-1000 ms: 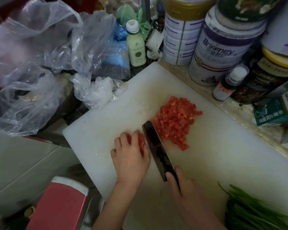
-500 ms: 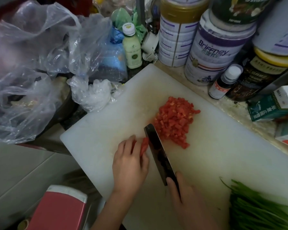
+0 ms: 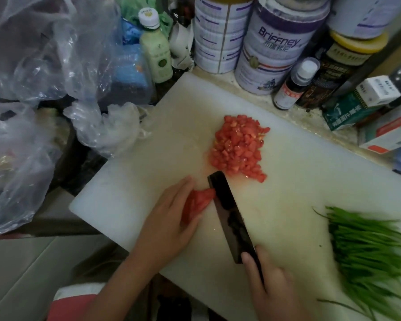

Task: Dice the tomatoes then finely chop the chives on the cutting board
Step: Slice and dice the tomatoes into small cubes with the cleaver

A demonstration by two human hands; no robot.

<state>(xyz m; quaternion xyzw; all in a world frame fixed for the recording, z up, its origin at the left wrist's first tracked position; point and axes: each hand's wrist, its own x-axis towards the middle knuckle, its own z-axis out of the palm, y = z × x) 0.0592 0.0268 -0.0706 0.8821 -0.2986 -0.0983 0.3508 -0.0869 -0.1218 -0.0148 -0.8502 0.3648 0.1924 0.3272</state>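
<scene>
Left hand (image 3: pixel 169 218) pinches the soft, slippery tomato (image 3: pixel 197 202) beside the knife (image 3: pixel 229 216) our right hand (image 3: pixel 271 286) grips; we should hold its rear.

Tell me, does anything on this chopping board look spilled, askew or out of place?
Nothing serious. Tomato juice wets the cutting board beside the diced tomato pile, which is normal for dicing. A crumpled plastic bag crowds the board's far left edge. The chives lie uncut at the right.

Chives (image 3: pixel 368 251) blurry, partly off-frame; tomato (image 3: pixel 197 202) half under L hand (image 3: pixel 169 220).
</scene>
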